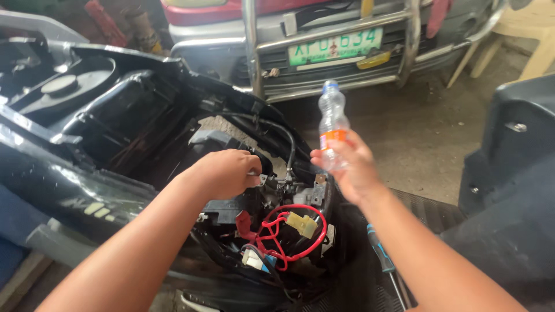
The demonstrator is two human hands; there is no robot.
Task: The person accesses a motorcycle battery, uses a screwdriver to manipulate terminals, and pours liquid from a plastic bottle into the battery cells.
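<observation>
My right hand (350,170) holds a small clear plastic bottle (332,118) with a blue cap and an orange label, upright above the open scooter body. My left hand (222,172) is closed around a small part at the top of the scooter's open compartment (173,127), fingers curled down; what it grips is hidden. Just below both hands lie red cables (283,231), a yellowish connector (302,224) and a blue-and-white connector (254,259).
The black scooter frame (69,190) fills the left side. A screwdriver with a blue-and-black handle (380,254) lies on the ribbed footboard. A vehicle's chrome bumper guard (254,46) stands close behind. A black panel (514,173) is at right, pale chair legs (537,52) beyond.
</observation>
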